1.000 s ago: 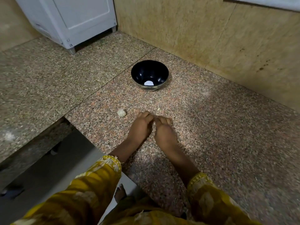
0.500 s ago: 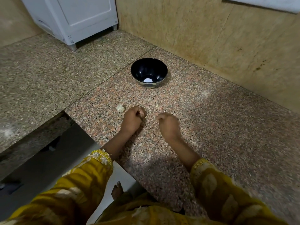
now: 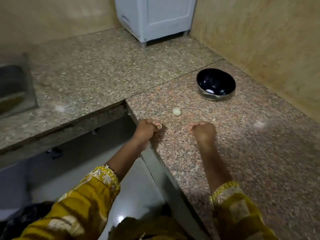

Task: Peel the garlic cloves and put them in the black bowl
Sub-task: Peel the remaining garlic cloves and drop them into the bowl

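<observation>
Garlic clove (image 3: 176, 111), pale and round, lies loose on the speckled granite surface (image 3: 242, 153); it sits a little beyond the two hands and between their fingertips, apart from both and touched by neither.

From the left: a steel sink (image 3: 15, 87) is sunk into the greyer stretch of surface at the frame's edge; next comes a yellow patterned left sleeve (image 3: 86, 196), its forearm reaching over the open gap below the surface's edge; the left hand (image 3: 147, 129) rests at the near corner of the surface, its fingers (image 3: 153, 122) curled tight and pinching a pale scrap (image 3: 160, 126) at their tips, too small to tell whether it is skin or clove; behind, against the back wall, stands a white cabinet (image 3: 155, 18) on short feet; then the loose clove, just beyond and to the right of those curled fingers.

The right hand (image 3: 201, 129) lies knuckles-up on the surface, its fingers (image 3: 190, 126) narrow, curled in toward the palm; whether they hold anything cannot be told; a small flake of skin (image 3: 213, 119) lies just beyond it; the right sleeve (image 3: 230, 196) is yellow too.

Farther back and to the right, near the tan wall (image 3: 268, 40), stands the black bowl (image 3: 216, 80), upright, well apart from both hands; a white patch (image 3: 209, 91) shows at its bottom, clove or glint unclear.
</observation>
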